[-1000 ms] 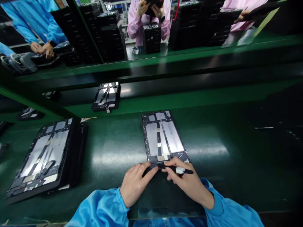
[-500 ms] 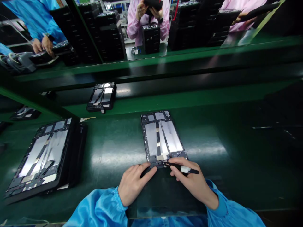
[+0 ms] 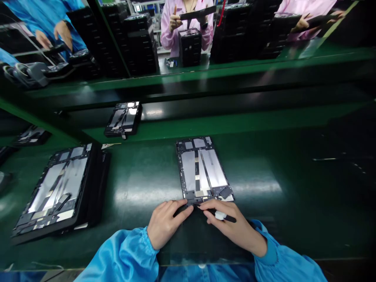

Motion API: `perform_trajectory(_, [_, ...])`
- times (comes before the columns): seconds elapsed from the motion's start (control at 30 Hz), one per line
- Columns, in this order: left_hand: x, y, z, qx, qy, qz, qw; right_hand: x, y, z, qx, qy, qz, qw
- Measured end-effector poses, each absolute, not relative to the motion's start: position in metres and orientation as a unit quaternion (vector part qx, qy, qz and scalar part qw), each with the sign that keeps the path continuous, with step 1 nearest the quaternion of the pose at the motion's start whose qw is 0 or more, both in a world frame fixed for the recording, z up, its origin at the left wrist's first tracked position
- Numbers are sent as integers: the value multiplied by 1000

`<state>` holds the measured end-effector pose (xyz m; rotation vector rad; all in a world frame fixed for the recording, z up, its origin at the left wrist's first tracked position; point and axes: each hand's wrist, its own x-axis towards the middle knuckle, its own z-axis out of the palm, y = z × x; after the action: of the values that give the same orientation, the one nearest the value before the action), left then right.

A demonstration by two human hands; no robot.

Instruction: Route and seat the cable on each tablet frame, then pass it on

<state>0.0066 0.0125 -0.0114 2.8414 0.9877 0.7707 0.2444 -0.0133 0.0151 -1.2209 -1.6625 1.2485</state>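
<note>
An opened tablet (image 3: pixel 189 164) lies on the green bench in front of me, its silver inner plates and dark flex cables exposed. At its lower left corner, my left hand (image 3: pixel 167 223) holds the edge with thumb and fingertips. My right hand (image 3: pixel 232 225) is closed around black tweezers (image 3: pixel 229 217) with a white wrap on the shaft. Their tip points at the tablet's lower edge near my left thumb; what it touches there is too small to tell. A small dark flap (image 3: pixel 226 192) stands tilted at the tablet's lower right.
Left of me a stack of opened tablets (image 3: pixel 58 184) rests beside a green post (image 3: pixel 44 121). Another opened unit (image 3: pixel 123 119) sits on the ledge ahead. Across the bench, co-workers handle devices among tall black stacks (image 3: pixel 141 47). A thin rod (image 3: pixel 324 159) lies at right.
My right hand and the tweezers have shifted left along the tablet's lower edge, uncovering the dark flap. My left hand stays at the corner. Co-workers across have moved the devices they hold.
</note>
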Motion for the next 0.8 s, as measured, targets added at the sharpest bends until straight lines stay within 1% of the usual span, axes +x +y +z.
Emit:
perform_trajectory(0.1, [6, 5, -7, 917, 308, 252, 24, 250, -16, 14, -492, -608, 519, 343])
perform_trajectory(0.2, [7, -12, -4, 938, 238, 245, 59, 258, -24, 9, -518, -563, 543, 346])
perform_trajectory(0.27, [9, -23, -5, 950, 199, 226, 83, 261, -29, 7, -532, -549, 555, 326])
perform_trajectory(0.33, [11, -28, -8, 953, 207, 201, 87, 262, -33, 6, -539, -554, 563, 292])
perform_trajectory(0.43, [12, -26, -10, 955, 226, 179, 72, 259, -32, 9, -542, -588, 541, 261])
perform_trajectory(0.6, [11, -22, -7, 964, 173, 190, 76, 255, -24, 17, -536, -670, 452, 244])
perform_trajectory(0.8, [15, -23, -7, 960, 191, 191, 82, 247, -18, 13, -526, -681, 457, 224])
